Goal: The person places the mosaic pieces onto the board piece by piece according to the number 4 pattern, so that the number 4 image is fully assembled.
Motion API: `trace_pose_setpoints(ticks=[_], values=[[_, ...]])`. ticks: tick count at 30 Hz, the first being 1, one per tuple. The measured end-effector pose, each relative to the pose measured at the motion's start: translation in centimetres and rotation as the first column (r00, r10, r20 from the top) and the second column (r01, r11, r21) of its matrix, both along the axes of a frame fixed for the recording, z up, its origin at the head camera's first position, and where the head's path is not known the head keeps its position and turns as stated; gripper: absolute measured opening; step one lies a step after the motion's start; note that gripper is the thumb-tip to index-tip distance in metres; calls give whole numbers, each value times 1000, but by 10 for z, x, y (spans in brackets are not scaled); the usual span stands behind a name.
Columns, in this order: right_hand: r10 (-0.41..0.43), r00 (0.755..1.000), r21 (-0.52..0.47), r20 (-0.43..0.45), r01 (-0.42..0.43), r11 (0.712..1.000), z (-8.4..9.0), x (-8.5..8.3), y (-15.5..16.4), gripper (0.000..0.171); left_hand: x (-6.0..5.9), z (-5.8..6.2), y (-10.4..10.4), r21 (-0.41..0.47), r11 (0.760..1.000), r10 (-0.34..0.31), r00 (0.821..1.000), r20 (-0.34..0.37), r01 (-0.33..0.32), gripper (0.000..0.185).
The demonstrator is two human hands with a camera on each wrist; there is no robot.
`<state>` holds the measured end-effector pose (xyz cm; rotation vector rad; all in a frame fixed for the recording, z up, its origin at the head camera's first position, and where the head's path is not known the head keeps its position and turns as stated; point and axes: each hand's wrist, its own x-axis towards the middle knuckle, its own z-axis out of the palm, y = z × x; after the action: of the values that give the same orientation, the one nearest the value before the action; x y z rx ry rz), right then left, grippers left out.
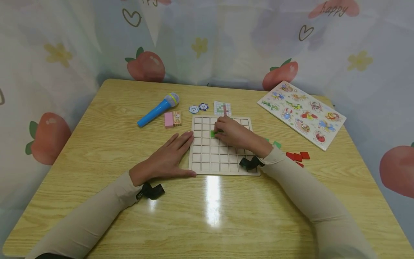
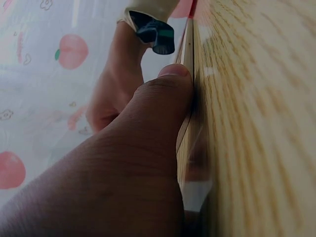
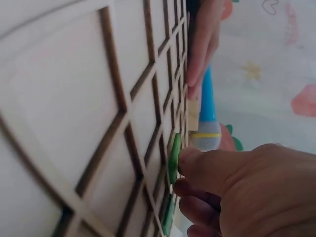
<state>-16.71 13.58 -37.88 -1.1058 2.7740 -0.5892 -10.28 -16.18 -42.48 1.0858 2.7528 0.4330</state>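
My sleeves (image 1: pixel 85 212) reach over the bench (image 1: pixel 181 223) so my spread, empty left grip (image 1: pixel 169 155) can likely brace the grid board (image 1: pixel 215 158) while my right grip (image 1: pixel 238 133), fingers bent, meets the green tile (image 1: pixel 212 133) on it, whether pinching I cannot tell.

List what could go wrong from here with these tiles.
The right hand may knock the green tile askew. The right sleeve, close beside the loose red tiles, could scatter them. The left hand, against the grid board, might push it sideways.
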Motion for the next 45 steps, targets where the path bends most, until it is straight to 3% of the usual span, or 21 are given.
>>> trace_pose_setpoints(ticks=[3,6,10,14,18,23,28,33,45], values=[[-28,999,-46,-21,27,999,6,9,19,17,0,0,3,-2,1000,-5,1000,3,5,130],[-91,991,-137,-97,77,988,15,26,48,21,0,-1,5,-11,1000,-1,1000,12,1,131],[-249,950,-276,-190,192,942,21,56,94,23,1,-2,4,-26,1000,18,1000,16,-18,131],[-383,903,-330,-194,307,893,10,89,132,24,2,-2,2,-37,999,20,1000,3,-20,132],[-429,891,-348,-150,359,866,-9,108,152,27,3,0,-1,-37,999,26,1000,3,-25,132],[-423,899,-365,-111,359,859,-30,113,162,32,3,2,-2,-17,1000,24,1000,-3,-24,132],[-421,900,-321,-110,369,872,-41,116,167,37,3,-1,2,-18,1000,6,1000,-5,-6,131],[-415,902,-263,-121,374,889,-45,115,169,39,3,-1,3,-28,999,15,1000,6,-15,131],[-383,916,-242,-123,346,906,-47,112,168,40,4,-2,2,-6,1000,15,1000,-2,-15,131]])
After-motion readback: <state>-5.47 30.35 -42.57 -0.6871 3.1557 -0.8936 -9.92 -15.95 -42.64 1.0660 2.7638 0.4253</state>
